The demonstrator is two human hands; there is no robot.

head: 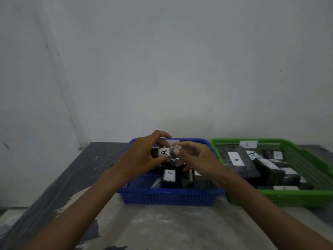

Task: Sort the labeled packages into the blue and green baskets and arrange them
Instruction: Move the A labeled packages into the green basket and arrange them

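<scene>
— What's the setting?
— A pale wall (162,60) behind a worn grey desk (171,226), with a blue basket (169,197) in the middle and a green basket (288,197) touching its right side.
— And the hands?
— Both are raised over the blue basket. The left hand (142,156) grips a dark package marked A (163,152); the right hand (200,157) pinches its clear wrapping.
— What's in the baskets?
— A package marked B (169,175) lies in the blue one; packages marked A (236,159) fill the green.

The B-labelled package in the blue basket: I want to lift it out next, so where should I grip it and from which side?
Grip the B-labelled package across its two long sides, coming straight down from above. It lies label-up, hemmed in by neighbouring packages inside the blue basket.
</scene>
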